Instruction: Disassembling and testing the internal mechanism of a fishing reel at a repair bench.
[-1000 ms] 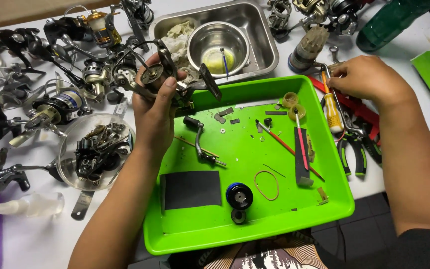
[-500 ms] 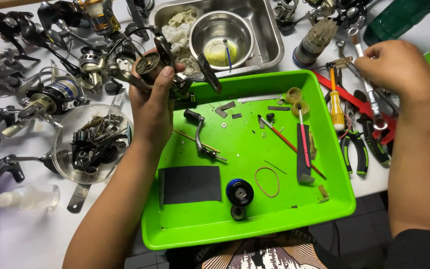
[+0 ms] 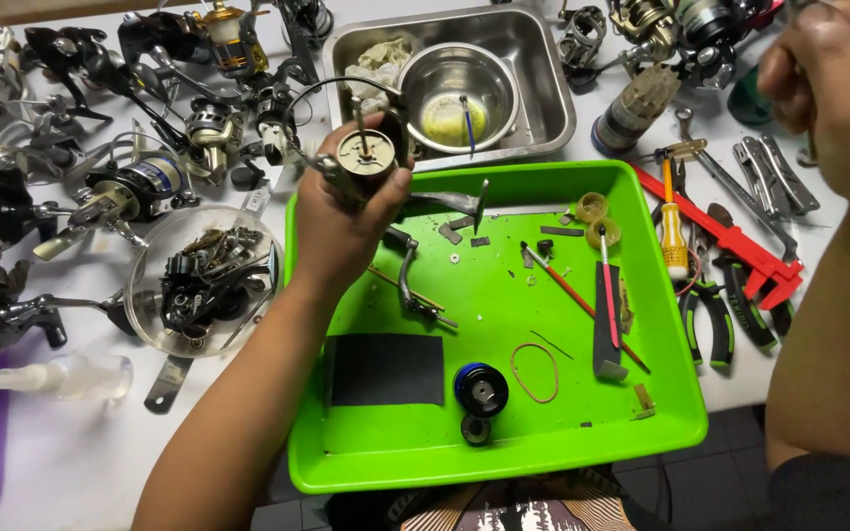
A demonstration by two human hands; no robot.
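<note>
My left hand (image 3: 336, 236) is closed around a partly stripped fishing reel (image 3: 368, 157), holding it above the far left corner of the green tray (image 3: 494, 472), round end facing up. My right hand (image 3: 838, 88) is raised at the upper right, above the hand tools, fingers curled; whether it holds anything is hidden. In the tray lie a reel handle (image 3: 410, 280), a black pad (image 3: 386, 369), a blue and black spool (image 3: 481, 388), a rubber band (image 3: 533, 372) and a red brush (image 3: 582, 300).
A steel tray (image 3: 543, 88) with a steel bowl (image 3: 459, 93) sits behind the green tray. Yellow screwdriver (image 3: 676, 236), red caliper (image 3: 730, 241) and green-handled pliers (image 3: 710, 324) lie right. Several reels, a clear bowl of parts (image 3: 204, 280) and a small bottle (image 3: 61, 379) crowd the left.
My right hand has lifted off the tools on the right and risen toward the upper right. My left hand has turned the reel so its round end faces up.
</note>
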